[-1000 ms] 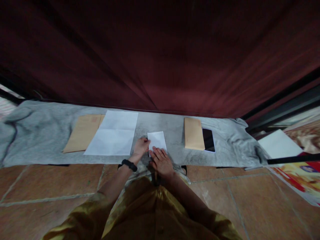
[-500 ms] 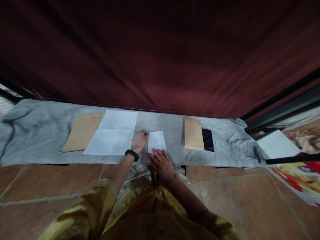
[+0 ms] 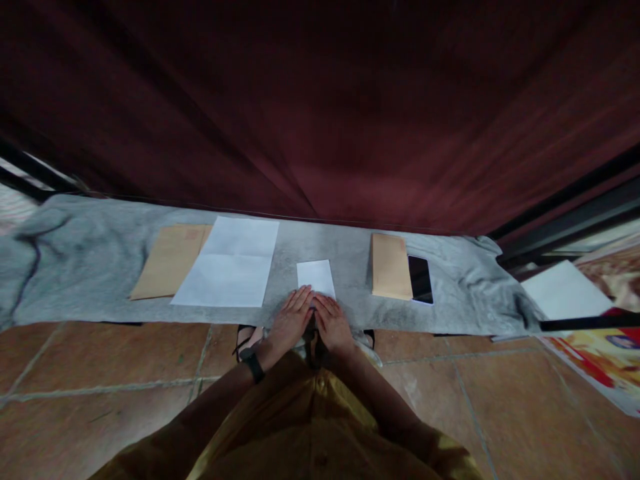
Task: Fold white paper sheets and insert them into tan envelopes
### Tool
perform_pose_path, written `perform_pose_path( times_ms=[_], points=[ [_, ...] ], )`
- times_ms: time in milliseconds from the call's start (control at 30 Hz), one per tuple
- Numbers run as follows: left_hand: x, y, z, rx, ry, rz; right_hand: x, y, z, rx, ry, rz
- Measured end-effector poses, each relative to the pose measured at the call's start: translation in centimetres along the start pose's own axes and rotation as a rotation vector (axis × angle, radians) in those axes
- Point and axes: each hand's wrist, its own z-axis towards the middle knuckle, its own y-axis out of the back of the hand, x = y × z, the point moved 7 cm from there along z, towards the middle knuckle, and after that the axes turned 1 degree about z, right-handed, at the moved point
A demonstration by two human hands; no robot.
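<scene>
A small folded white paper (image 3: 315,277) lies on the grey cloth (image 3: 90,260) straight in front of me. My left hand (image 3: 291,321) and my right hand (image 3: 331,323) rest side by side, fingers stretched flat, with their fingertips on the paper's near edge. Neither hand holds anything. A black band sits on my left wrist. To the left lies a large unfolded white sheet (image 3: 230,263) partly over a brown envelope (image 3: 167,260).
Right of the small paper lie a second brown envelope (image 3: 390,267) and a dark phone (image 3: 420,279). A dark red curtain hangs behind the cloth. Another white sheet (image 3: 563,290) and a colourful printed mat (image 3: 605,360) lie at the far right on the tiled floor.
My left hand has come back from the small paper's left edge to its near edge, beside my right hand. Both hands now lie flat together.
</scene>
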Motion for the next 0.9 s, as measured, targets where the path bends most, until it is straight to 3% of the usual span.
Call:
perform_pose_path(
  times_ms=[133, 333, 600, 733, 900],
  points=[
    [-0.1, 0.1, -0.5, 0.025, -0.023, 0.081, 0.0, -0.3, -0.1, 0.020, -0.010, -0.100],
    [-0.4, 0.1, -1.4, 0.018, -0.046, 0.153, -1.7, 0.3, -0.4, -0.023, -0.037, -0.247],
    [0.3, 0.3, -3.2, 0.012, -0.054, 0.084, -3.4, 1.1, -0.7, -0.052, -0.089, -0.341],
    [2.1, 1.4, -0.8, -0.037, 0.019, -0.075, -3.4, 1.2, -0.5, -0.061, -0.124, -0.331],
    [5.4, 2.6, 5.5, -0.137, 0.164, -0.183, -3.5, 1.3, -0.3, -0.084, -0.164, -0.306]
  ],
)
